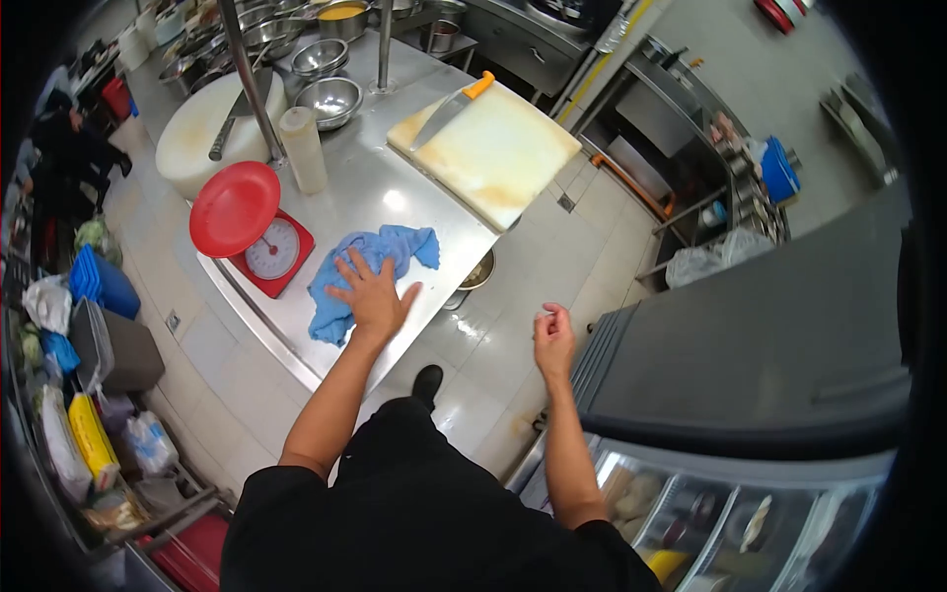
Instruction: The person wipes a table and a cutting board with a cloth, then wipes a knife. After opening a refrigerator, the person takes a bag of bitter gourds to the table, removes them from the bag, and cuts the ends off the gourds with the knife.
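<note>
Presses the left hand [377, 304] onto a crumpled blue fabric cloth [335, 308], with fingers spread wide over the folds and nothing visibly gripped. Holds the right hand [554, 347] in the air beyond the desk edge, with fingers partly curled. Cannot tell whether those fingertips meet, or whether the pale spot there is a held item.

Shows the cloth bunched near the front edge of the silvery metal desk [380, 192], with 1 end trailing past the left fingers. Shows 1 hand at the cloth, and the cloth neither folded nor laid flat; cannot tell from this how much is done or left.

Just beside the cloth, shows a red kitchen scale with a round white dial [271, 249] and a red dish [235, 209] on top. Farther out, has a translucent squeeze bottle [303, 153] standing upright near a thick, round white cutting board [187, 148], with a dark-handled cleaver [225, 134] lying on it. Across from these, has a rectangular, yellow-stained white board [513, 158] bearing an orange-handled knife [444, 116]. Toward the far end, includes shiny steel bowls [330, 99] and 2 upright metal posts [385, 49].
</note>
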Motion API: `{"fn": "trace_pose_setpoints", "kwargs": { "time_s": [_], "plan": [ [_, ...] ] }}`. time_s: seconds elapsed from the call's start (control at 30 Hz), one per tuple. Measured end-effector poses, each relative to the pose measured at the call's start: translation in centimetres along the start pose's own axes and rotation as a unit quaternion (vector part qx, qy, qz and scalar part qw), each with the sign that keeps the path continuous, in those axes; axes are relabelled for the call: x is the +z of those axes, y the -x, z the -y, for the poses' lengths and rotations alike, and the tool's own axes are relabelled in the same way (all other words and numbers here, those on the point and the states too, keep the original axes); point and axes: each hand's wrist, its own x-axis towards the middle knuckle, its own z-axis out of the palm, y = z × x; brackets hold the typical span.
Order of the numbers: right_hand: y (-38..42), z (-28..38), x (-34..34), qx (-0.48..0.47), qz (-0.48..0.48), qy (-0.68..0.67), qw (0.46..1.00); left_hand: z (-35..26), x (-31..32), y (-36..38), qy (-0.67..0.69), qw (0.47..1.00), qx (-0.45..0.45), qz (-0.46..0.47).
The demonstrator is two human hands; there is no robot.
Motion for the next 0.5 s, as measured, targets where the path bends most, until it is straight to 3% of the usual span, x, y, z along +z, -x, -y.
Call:
{"fn": "trace_pose_setpoints", "kwargs": {
  "time_s": [0.03, 0.13, 0.17, 0.23, 0.4, 0.47, 0.5],
  "plan": [
    [-1.2, 0.9, 1.2, -0.002, 0.014, 0.008, 1.0, 0.9, 3.2, -2.0, -0.031, 0.995, 0.019, -0.093],
    [-4.6, 3.7, 2.4, 0.02, 0.056, -0.015, 0.998, 1.7, 2.6, -6.3, 0.057, 0.987, 0.016, -0.148],
    [-6.3, 3.9, 2.5, -0.018, 0.056, -0.002, 0.998, 2.4, 2.2, -8.3, 0.056, 0.988, 0.008, -0.146],
    [-10.0, 4.1, 2.7, -0.069, 0.047, 0.007, 0.996, 4.1, 0.8, -11.5, 0.23, 0.938, 0.06, -0.253],
    [-20.6, 4.6, 4.5, -0.088, 0.123, -0.05, 0.987, 4.0, -7.7, -11.6, 0.289, 0.939, -0.038, -0.183],
    [-24.7, 5.4, 6.2, -0.092, 0.159, -0.066, 0.981, 4.4, -9.9, -9.7, 0.299, 0.946, -0.04, -0.116],
    [-26.9, 5.7, 7.1, -0.111, 0.175, -0.062, 0.976, 4.9, -10.2, -8.6, 0.263, 0.952, 0.004, -0.156]
  ]
}}
